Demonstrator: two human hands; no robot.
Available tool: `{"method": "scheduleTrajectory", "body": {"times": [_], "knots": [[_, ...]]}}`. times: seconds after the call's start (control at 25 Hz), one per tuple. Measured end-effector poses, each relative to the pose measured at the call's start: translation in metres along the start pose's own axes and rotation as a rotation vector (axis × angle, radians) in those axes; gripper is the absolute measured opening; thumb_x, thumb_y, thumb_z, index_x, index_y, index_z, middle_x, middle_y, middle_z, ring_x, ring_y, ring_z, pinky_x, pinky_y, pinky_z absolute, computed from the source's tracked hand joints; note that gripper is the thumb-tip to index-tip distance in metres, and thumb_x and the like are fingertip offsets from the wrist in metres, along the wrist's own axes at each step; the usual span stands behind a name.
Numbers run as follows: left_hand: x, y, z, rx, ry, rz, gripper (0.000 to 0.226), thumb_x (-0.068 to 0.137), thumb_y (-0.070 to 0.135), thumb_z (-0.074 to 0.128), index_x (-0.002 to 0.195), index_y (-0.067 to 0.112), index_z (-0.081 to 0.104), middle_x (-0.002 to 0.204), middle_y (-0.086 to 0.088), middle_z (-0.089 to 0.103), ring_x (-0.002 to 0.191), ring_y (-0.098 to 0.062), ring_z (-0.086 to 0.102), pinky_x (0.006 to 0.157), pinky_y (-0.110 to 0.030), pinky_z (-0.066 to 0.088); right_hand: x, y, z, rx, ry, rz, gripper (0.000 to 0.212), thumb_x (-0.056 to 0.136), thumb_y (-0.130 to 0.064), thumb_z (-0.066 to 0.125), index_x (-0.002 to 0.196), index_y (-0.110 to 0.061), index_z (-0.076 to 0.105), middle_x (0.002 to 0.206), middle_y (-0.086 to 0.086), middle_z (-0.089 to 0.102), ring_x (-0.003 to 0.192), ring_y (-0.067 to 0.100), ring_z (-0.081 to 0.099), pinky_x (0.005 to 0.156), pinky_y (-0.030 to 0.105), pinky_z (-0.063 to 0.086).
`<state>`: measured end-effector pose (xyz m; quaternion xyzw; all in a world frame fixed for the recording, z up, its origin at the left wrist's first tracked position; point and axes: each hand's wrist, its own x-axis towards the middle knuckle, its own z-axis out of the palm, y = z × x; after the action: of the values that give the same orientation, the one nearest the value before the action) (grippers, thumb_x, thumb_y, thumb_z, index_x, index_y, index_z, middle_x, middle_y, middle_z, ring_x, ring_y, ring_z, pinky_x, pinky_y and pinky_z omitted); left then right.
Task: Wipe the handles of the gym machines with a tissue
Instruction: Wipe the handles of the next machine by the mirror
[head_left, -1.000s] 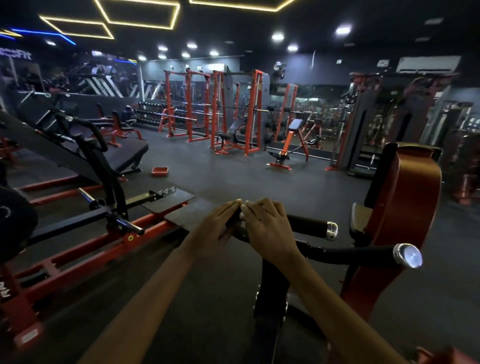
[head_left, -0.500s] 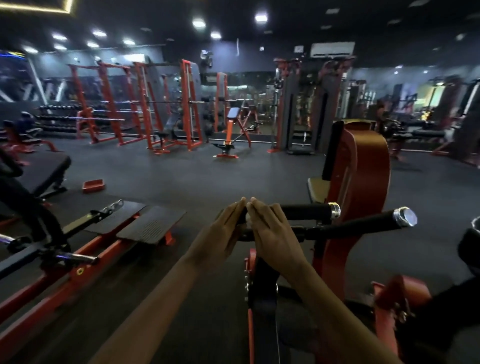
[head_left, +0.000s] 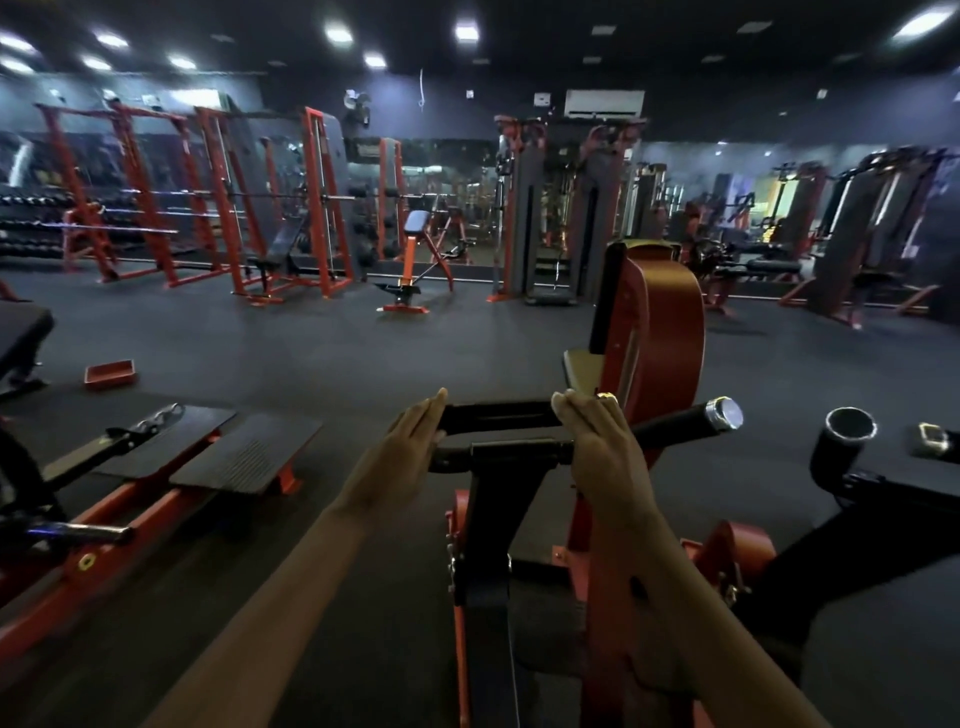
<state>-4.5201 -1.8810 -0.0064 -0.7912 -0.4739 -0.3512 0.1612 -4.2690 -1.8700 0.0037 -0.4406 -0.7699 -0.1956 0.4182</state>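
**Two hands on a gym machine's black handles, no tissue in sight**

Seen from a head-worn camera in a dim gym; two bare forearms reach forward to the machine (head_left: 652, 332) directly ahead, red-framed with black padded handlebars (head_left: 498, 418). The left hand (head_left: 410, 441) rests at the left end of the bars, fingers straight and together, not wrapped around anything; the right hand (head_left: 602, 441) lies over the bars further right, fingers likewise extended and flat. A chrome-capped handle end (head_left: 724, 413) sticks out past the right hand. The tissue cannot be seen; whether it sits under a palm is impossible to tell.

Likely risks: flat, ungripping hands may skim only the top of each bar and miss the underside; a thin tissue could slip out, bunch or tear on the grip; the far chrome-capped end may go unwiped.
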Motion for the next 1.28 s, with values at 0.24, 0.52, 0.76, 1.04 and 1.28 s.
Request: {"method": "scheduleTrajectory", "body": {"times": [0.24, 0.52, 0.76, 1.04, 1.28], "knots": [[-0.001, 0.002, -0.006, -0.043, -0.014, -0.004, 0.046, 0.094, 0.007, 0.047, 0.137, -0.007, 0.038, 0.131, -0.023, 0.053, 0.120, -0.033, 0.054, 0.103, -0.033, 0.036, -0.003, 0.005, -0.005, 0.084, 0.124, 0.265, 0.033, 0.087, 0.004, 0.058, 0.121, 0.003, 0.059, 0.110, 0.008, 0.061, 0.099, 0.022, 0.055, 0.076, 0.031, 0.054], [-0.005, 0.002, -0.006, -0.127, -0.009, -0.007, 0.051, 0.093, 0.001, 0.051, 0.140, -0.004, 0.033, 0.135, -0.022, 0.049, 0.125, -0.030, 0.049, 0.107, -0.032, 0.033, 0.013, -0.071, 0.015, 0.243, 0.073, 0.256, 0.028, 0.084, 0.004, 0.060, 0.111, 0.007, 0.062, 0.108, 0.015, 0.060, 0.098, 0.023, 0.058, 0.087, 0.028, 0.052], [-0.002, -0.001, -0.009, -0.194, -0.017, 0.065, 0.054, 0.089, -0.002, 0.056, 0.139, -0.005, 0.036, 0.134, -0.022, 0.048, 0.121, -0.026, 0.051, 0.100, -0.036, 0.046, 0.030, -0.107, 0.018, 0.233, -0.084, -0.013, 0.022, 0.087, -0.001, 0.057, 0.108, 0.003, 0.063, 0.104, 0.015, 0.061, 0.097, 0.024, 0.057, 0.086, 0.025, 0.045], [-0.003, -0.004, -0.006, -0.174, 0.014, 0.020, 0.052, 0.098, 0.026, 0.032, 0.141, -0.004, 0.034, 0.132, -0.019, 0.050, 0.117, -0.027, 0.054, 0.102, -0.025, 0.041, 0.097, -0.071, 0.010, 0.071, -0.545, -0.118, 0.028, 0.082, 0.005, 0.051, 0.102, -0.006, 0.067, 0.098, 0.014, 0.068, 0.096, 0.026, 0.055, 0.075, 0.027, 0.040], [-0.003, -0.006, -0.004, -0.163, 0.008, 0.010, 0.054, 0.097, 0.028, 0.031, 0.138, -0.007, 0.034, 0.133, -0.022, 0.050, 0.121, -0.031, 0.052, 0.104, -0.035, 0.042, 0.095, 0.006, -0.028, -0.105, -0.677, -0.026, 0.031, 0.086, 0.009, 0.050, 0.109, -0.003, 0.066, 0.113, 0.014, 0.063, 0.107, 0.026, 0.058, 0.082, 0.022, 0.038]]}}
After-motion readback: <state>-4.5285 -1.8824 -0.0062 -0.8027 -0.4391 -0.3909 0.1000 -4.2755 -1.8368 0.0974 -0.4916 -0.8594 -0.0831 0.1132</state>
